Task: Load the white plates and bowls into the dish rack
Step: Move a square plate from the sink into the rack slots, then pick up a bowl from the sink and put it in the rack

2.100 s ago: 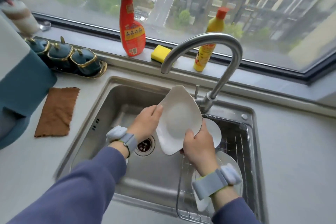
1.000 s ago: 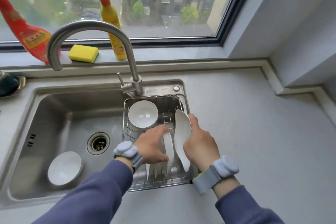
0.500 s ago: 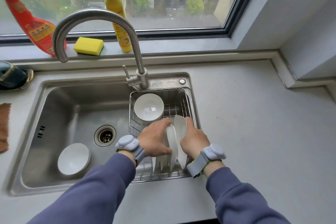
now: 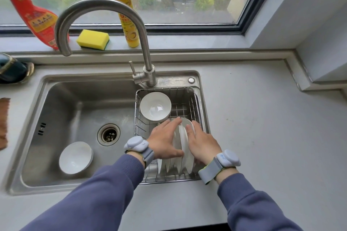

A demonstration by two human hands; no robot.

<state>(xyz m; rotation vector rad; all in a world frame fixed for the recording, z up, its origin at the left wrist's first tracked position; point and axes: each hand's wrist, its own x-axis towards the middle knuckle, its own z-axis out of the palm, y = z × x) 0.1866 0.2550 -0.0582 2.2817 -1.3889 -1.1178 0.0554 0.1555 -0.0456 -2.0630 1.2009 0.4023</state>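
Observation:
A wire dish rack (image 4: 191, 103) sits in the right part of the steel sink (image 4: 62, 103). Several white plates (image 4: 183, 142) stand on edge in the rack's near half. My right hand (image 4: 202, 144) grips the rightmost plate from the right side. My left hand (image 4: 165, 140) lies flat against the left face of the standing plates, fingers spread. A stack of white bowls (image 4: 155, 107) rests in the rack's far left corner. One more white bowl (image 4: 76, 157) sits on the sink floor at the near left.
The curved tap (image 4: 105, 30) arches over the sink behind the rack. A red spray bottle (image 4: 33, 15), a yellow sponge (image 4: 93, 39) and a yellow bottle (image 4: 126, 11) stand on the windowsill. A brown cloth (image 4: 3, 122) lies at the left edge. Grey countertop (image 4: 262, 137) extends right.
The plate, held over the sink with both hands, has been carried right and lowered on edge into the rack beside the other plates. My left hand now steadies the standing plates.

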